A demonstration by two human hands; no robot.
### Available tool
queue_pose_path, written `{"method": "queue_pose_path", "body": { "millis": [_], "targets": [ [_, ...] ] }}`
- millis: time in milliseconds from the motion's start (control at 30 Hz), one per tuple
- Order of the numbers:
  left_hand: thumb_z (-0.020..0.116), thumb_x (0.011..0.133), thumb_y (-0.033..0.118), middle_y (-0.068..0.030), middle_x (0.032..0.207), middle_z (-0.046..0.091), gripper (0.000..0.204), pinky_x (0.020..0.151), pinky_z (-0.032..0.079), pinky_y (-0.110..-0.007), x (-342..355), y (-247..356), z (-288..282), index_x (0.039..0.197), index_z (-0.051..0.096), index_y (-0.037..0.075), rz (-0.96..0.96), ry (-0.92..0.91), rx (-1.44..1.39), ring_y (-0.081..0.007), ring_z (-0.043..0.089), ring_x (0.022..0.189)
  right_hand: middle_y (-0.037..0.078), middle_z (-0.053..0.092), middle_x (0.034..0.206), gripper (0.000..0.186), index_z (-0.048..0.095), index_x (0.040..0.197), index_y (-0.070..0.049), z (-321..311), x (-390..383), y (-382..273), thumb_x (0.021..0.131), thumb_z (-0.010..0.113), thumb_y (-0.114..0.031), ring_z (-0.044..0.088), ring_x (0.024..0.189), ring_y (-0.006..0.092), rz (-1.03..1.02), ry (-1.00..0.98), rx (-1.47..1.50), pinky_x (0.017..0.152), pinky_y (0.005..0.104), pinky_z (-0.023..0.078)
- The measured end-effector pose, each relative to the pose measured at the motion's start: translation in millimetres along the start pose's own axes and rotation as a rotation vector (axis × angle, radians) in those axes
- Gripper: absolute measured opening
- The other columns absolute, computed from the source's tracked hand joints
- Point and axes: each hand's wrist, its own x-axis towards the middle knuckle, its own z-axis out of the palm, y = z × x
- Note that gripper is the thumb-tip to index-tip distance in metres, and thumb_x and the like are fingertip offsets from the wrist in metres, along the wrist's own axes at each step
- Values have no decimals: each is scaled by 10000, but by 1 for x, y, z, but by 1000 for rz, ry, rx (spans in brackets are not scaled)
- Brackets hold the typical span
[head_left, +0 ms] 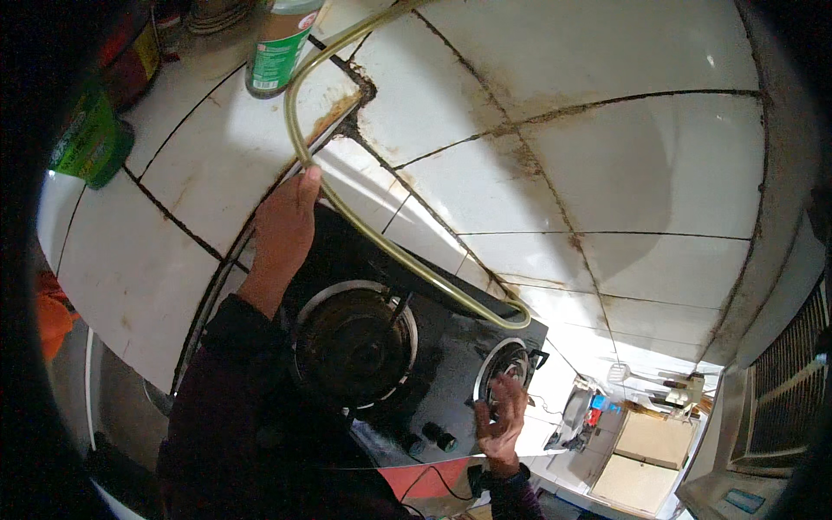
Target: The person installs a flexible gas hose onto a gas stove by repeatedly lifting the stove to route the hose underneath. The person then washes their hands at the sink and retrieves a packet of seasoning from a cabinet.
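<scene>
A black two-burner gas stove [442,364] sits in a recess beside a white-tiled counter. My left hand [288,232] is at the stove's far left corner, fingers together and partly hidden, the tips against a yellowish clear hose [381,241]. Whether it grips the hose or the edge there is not visible. The hose loops from the counter along the back of the stove to its right end. Over the smaller right burner [513,355] is my right hand [501,423], fingers apart and holding nothing. The larger left burner [354,342] is brown and grimy, with nothing on it.
A jar with a green label [279,52] and a green container [94,143] stand on the stained tiled counter [165,234]. The tiled wall [607,165] rises behind the stove. Farther right are a spatula [641,375], a beige two-panel board [646,459] and a vent grille [784,381].
</scene>
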Motion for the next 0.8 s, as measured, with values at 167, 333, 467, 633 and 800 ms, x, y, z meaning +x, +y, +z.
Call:
{"method": "queue_pose_path", "body": {
  "millis": [167, 333, 467, 633, 800],
  "targets": [
    [381, 1106, 457, -190, 786, 628, 564, 715, 475, -463, -3, -1, -11, 954, 648, -16, -77, -54, 108, -376, 599, 731, 217, 652, 1163, 464, 566, 1287, -1, 12, -27, -46, 886, 765, -121, 613, 1076, 406, 64, -61, 112, 895, 509, 498],
    [371, 1110, 466, -153, 723, 560, 566, 675, 455, -451, -5, 0, -1, 899, 610, -2, -80, -35, 56, -324, 542, 666, 180, 653, 1125, 334, 677, 1129, -14, 29, -78, -70, 810, 777, -10, 653, 955, 304, 37, -254, 428, 815, 399, 538],
    [367, 1112, 460, -160, 756, 569, 557, 700, 461, -442, -5, 0, 8, 913, 609, 0, -129, -11, 92, -313, 558, 704, 160, 664, 1089, 201, 660, 1014, -16, 31, -114, -51, 842, 758, -56, 642, 799, 293, 459, 155, 373, 774, 411, 540],
    [382, 1110, 449, -170, 813, 608, 547, 749, 476, -431, -6, -5, 14, 981, 645, -13, -101, 16, 76, -307, 587, 768, 187, 664, 1140, 327, 654, 1062, 7, 33, -159, -24, 1052, 521, -291, 636, 1070, 397, 1453, 96, 1130, 987, 536, 509],
    [383, 1108, 469, -189, 933, 683, 580, 833, 503, -398, -4, -12, 12, 1106, 692, -22, -126, -31, 12, -293, 643, 882, 210, 508, 1455, 606, 495, 1442, -20, 76, -158, -25, 1056, 465, -486, 444, 1395, 403, 1280, 197, 2196, 1133, 572, 415]
  ]
}}
